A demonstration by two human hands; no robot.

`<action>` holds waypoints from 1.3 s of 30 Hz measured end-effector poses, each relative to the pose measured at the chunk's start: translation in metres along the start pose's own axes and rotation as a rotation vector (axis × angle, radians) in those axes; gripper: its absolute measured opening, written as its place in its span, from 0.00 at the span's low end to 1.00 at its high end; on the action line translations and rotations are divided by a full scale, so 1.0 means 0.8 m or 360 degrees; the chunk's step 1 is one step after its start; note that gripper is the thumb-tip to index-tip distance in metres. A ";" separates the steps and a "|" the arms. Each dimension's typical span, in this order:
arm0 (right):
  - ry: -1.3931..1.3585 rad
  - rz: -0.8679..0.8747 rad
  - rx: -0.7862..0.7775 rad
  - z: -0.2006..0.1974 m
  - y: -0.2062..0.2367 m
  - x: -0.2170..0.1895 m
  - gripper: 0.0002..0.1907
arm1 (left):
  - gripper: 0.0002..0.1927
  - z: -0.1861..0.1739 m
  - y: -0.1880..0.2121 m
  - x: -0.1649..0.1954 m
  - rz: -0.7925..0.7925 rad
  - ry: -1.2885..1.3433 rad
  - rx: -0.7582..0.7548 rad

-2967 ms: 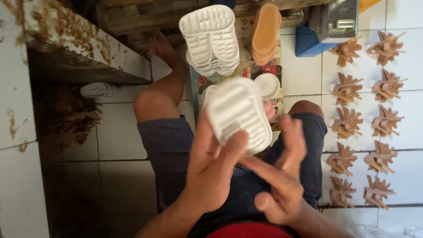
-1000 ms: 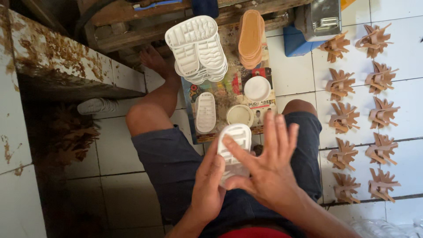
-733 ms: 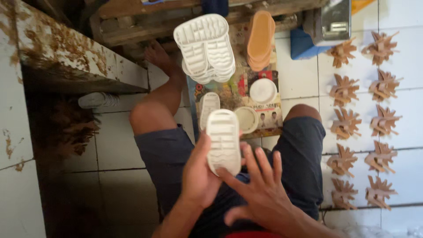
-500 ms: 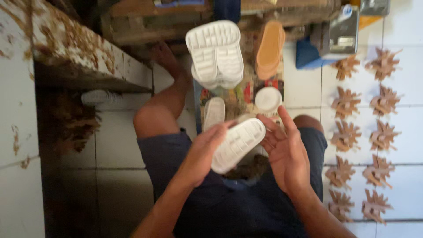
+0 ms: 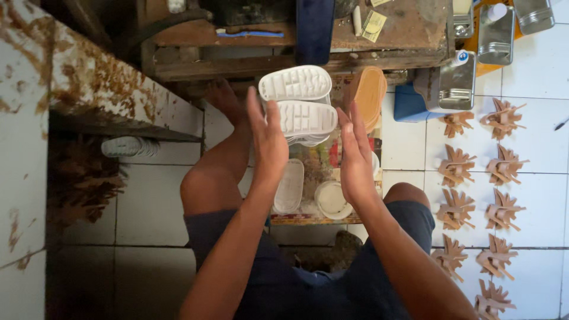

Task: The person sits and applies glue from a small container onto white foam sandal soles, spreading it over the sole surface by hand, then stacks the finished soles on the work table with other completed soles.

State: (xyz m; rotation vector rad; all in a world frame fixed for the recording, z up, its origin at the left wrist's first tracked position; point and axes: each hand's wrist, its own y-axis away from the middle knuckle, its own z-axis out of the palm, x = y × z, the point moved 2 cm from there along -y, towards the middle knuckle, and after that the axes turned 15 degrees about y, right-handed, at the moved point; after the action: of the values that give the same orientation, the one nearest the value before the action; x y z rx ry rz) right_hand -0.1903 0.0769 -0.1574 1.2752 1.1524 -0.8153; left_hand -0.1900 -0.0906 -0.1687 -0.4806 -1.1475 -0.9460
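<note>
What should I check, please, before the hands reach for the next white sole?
1. Left hand empty: ok, open, holds nothing.
2. Right hand empty: ok, open, palm inward.
3. White soles within reach: ok, stacked just beyond the fingers.
4. Stack steady: cannot tell, its base is hidden.
5. Lap space free: ok, a single sole and a round dish lie between the knees.
6. Tan soles kept apart: ok, beside the white ones.

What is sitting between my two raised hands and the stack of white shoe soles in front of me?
Nothing visible. The left hand and right hand are raised, open and empty, on either side of the stacked white soles, with open space between them.
</note>
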 end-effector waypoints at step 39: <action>0.1357 -0.1763 0.0372 -0.112 0.214 -0.028 0.38 | 0.29 -0.022 0.251 0.143 -0.1062 -0.0033 -0.1040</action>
State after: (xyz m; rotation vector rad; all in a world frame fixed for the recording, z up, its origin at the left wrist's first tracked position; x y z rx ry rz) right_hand -0.0518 0.1890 -0.0791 1.1303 2.6254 -1.2462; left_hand -0.0018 -0.0386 -0.0434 -0.6380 -1.0114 -1.9264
